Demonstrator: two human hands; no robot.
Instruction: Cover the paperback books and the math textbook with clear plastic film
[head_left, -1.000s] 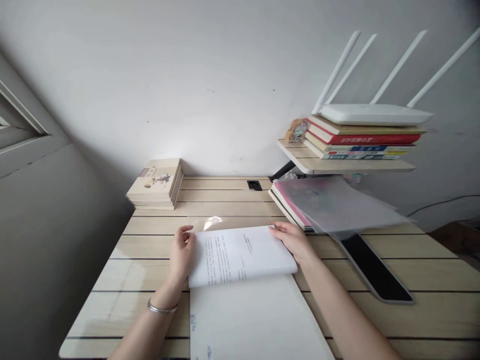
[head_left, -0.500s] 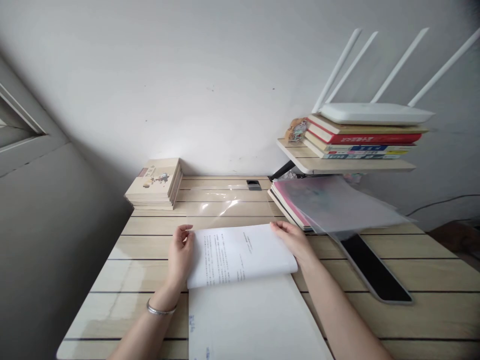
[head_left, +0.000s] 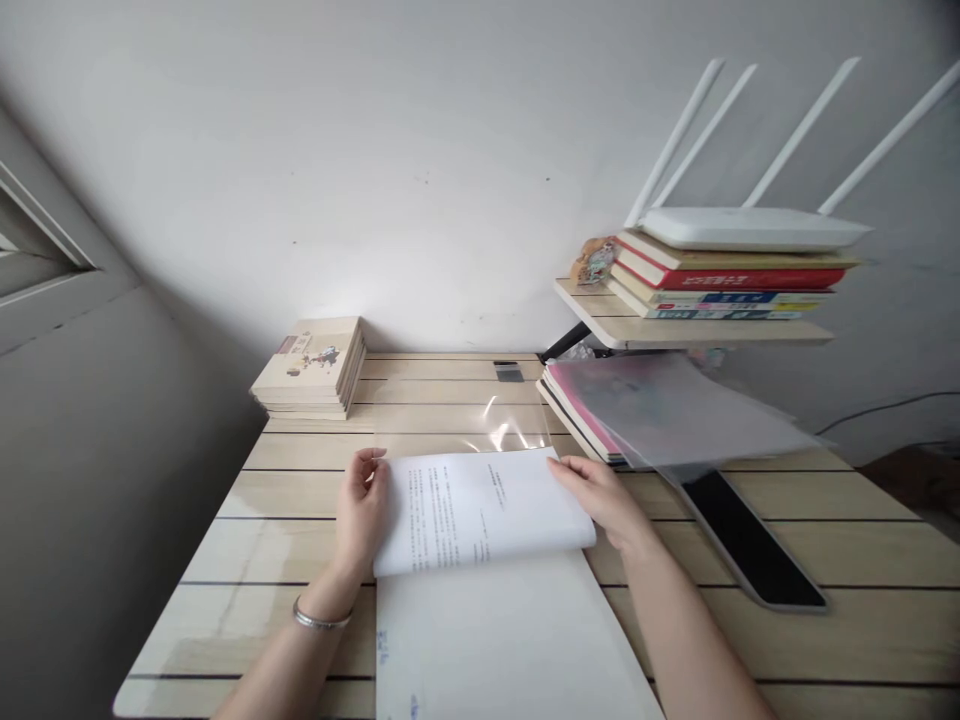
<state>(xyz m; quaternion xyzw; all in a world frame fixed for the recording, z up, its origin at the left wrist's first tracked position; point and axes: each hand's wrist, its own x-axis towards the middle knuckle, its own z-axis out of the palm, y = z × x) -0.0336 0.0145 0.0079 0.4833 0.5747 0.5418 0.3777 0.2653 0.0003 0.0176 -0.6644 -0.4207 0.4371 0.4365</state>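
Note:
Printed white sheets [head_left: 480, 505] curve over a pale page [head_left: 510, 630] with blue handwriting at its left edge. My left hand [head_left: 364, 510], with a silver bracelet at the wrist, is closed on the left edge of the printed sheets, its fingers curled. At their right edge, my right hand [head_left: 596, 492] holds the upper corner between thumb and fingers. Beyond the sheets a clear plastic film [head_left: 457, 415] lies on the table, catching bright reflections.
Small books [head_left: 307, 365] are stacked at the back left of the slatted table [head_left: 247, 560]. On the right are a phone [head_left: 754, 540], notebooks under a translucent folder [head_left: 675, 410], and a raised shelf [head_left: 720, 332] bearing books and a white router [head_left: 757, 228].
My right hand has shifted slightly right and down along the sheets' edge. The clear film's far edge and its reflections have moved a little. My left hand stays in place.

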